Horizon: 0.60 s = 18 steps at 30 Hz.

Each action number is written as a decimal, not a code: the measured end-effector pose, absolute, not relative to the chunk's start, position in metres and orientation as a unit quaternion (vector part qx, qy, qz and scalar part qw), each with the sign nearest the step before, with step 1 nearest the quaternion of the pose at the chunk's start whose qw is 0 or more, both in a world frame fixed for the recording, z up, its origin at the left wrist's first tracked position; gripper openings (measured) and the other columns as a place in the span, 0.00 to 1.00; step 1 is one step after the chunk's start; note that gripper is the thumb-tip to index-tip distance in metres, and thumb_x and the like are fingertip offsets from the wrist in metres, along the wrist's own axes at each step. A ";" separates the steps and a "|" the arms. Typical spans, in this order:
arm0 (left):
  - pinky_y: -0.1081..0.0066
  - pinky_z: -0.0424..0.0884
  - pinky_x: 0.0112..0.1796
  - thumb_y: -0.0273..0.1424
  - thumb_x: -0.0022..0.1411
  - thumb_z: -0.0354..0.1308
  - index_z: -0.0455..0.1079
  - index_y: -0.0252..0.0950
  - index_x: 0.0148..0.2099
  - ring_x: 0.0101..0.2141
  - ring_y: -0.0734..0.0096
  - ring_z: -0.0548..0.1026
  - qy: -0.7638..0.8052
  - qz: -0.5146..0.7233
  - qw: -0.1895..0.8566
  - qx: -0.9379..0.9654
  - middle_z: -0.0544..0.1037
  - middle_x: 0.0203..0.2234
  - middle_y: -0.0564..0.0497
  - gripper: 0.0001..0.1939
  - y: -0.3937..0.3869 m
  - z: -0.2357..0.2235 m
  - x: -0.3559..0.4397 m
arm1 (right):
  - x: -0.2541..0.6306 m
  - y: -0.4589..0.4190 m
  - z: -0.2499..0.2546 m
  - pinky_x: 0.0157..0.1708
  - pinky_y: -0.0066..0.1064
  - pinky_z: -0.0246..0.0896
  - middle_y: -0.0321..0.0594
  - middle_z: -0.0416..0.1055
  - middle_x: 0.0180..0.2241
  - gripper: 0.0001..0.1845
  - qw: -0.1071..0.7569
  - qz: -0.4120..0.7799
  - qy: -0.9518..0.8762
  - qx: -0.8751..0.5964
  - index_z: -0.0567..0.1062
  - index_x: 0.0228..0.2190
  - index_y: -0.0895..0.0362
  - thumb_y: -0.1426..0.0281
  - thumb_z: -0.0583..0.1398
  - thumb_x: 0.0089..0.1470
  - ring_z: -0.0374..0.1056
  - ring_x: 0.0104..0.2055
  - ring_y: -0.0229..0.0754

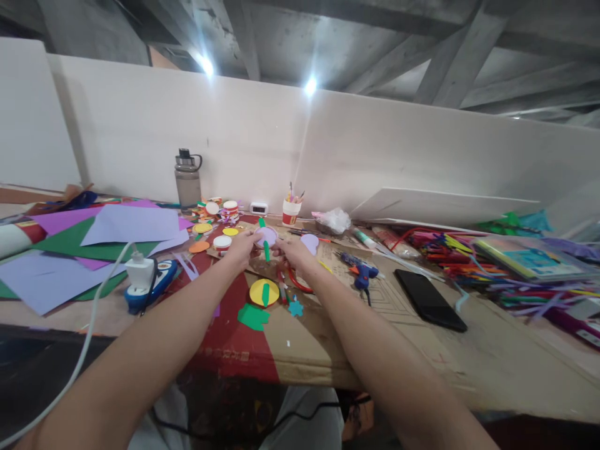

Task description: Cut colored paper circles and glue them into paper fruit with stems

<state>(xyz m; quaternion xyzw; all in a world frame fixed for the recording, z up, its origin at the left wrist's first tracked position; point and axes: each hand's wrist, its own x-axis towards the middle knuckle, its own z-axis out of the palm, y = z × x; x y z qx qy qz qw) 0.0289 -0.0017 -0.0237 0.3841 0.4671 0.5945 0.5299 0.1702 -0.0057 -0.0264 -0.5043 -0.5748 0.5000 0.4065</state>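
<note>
While both hands meet above the cardboard [309,356], the purple disc [267,237] sits between them.
The left hand [240,249] grasps its left edge, fingers pinched, and the right hand [294,251] grips its right edge; a green strip [267,250] crosses it. Nearer lie a yellow disc [256,291], green paper [253,318] and blue flower [295,307]; right, the glue gun [362,275] and phone [429,299].

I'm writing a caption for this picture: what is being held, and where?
A purple paper disc with a green strip across it, held by its opposite edges: left hand at one side, right hand at the other.
</note>
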 end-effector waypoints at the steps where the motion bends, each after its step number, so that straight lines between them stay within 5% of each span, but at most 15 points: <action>1: 0.79 0.61 0.18 0.26 0.49 0.61 0.66 0.33 0.28 0.16 0.79 0.67 0.467 0.595 0.531 0.382 0.71 0.17 0.54 0.05 -0.002 -0.023 0.029 | 0.170 -0.006 -0.026 0.14 0.22 0.47 0.35 0.67 0.21 0.14 0.408 0.500 -0.575 -0.503 0.72 0.25 0.61 0.67 0.54 0.57 0.55 0.16 0.28; 12: 0.79 0.66 0.19 0.26 0.50 0.60 0.64 0.33 0.30 0.17 0.80 0.68 0.444 0.643 0.513 0.356 0.72 0.18 0.55 0.07 0.002 -0.022 0.026 | 0.170 -0.007 -0.023 0.17 0.22 0.48 0.33 0.66 0.20 0.14 0.397 0.483 -0.601 -0.498 0.71 0.24 0.60 0.65 0.55 0.56 0.55 0.17 0.29; 18: 0.77 0.69 0.21 0.24 0.53 0.59 0.62 0.34 0.29 0.17 0.78 0.70 0.436 0.643 0.518 0.358 0.73 0.19 0.53 0.06 0.000 -0.021 0.029 | 0.167 -0.016 -0.023 0.17 0.23 0.41 0.27 0.55 0.12 0.13 0.387 0.439 -0.633 -0.506 0.70 0.20 0.59 0.64 0.59 0.51 0.47 0.16 0.29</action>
